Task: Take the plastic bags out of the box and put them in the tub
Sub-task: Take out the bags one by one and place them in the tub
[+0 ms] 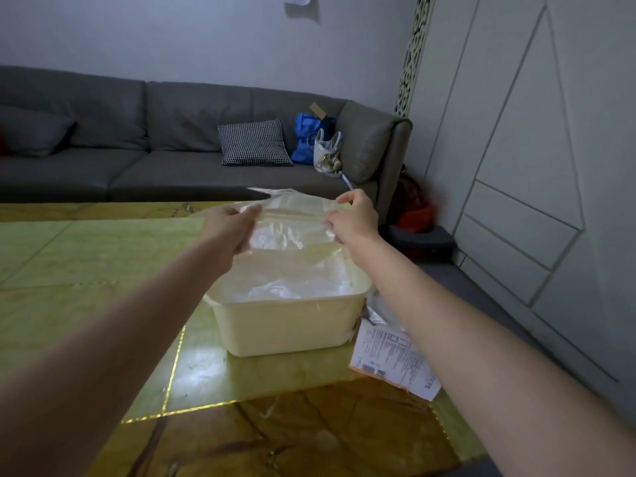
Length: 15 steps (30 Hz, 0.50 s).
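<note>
Plastic bag pinched by left hand and right hand above tub on green table.

We find print only on box at table's right edge, beside tub. White label there carries rows of small dark text, barcode-like blocks, small blue mark near lower corner. All too small and blurred; we read no word or number. Few larger letters at label's near end, not legible either. We see no other text, brand or sign.
</note>
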Each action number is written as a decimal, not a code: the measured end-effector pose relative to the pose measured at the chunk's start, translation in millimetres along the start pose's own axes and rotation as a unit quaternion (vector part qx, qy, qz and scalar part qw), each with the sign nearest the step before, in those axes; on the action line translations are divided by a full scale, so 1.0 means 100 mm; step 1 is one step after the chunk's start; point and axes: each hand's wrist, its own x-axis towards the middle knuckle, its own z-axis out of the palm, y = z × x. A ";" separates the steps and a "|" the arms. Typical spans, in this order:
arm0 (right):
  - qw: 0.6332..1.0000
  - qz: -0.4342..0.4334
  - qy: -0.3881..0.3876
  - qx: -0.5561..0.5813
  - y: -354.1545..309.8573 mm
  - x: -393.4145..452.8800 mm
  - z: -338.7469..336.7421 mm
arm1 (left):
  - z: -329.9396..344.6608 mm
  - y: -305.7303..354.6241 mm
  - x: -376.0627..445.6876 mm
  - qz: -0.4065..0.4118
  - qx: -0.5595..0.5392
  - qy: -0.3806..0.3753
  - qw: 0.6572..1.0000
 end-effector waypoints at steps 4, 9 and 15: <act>0.968 -0.109 -0.038 -0.223 0.22 -0.01 -0.09 | -0.35 -0.11 0.14 -0.020 -0.009 0.081 0.996; 0.905 -0.150 -0.110 -0.383 0.43 -0.04 -0.02 | -0.33 -0.06 0.12 0.146 0.190 0.025 0.971; 0.831 -0.214 -0.122 -0.499 0.41 -0.16 -0.01 | 0.09 -0.12 -0.13 0.081 0.534 -0.364 0.759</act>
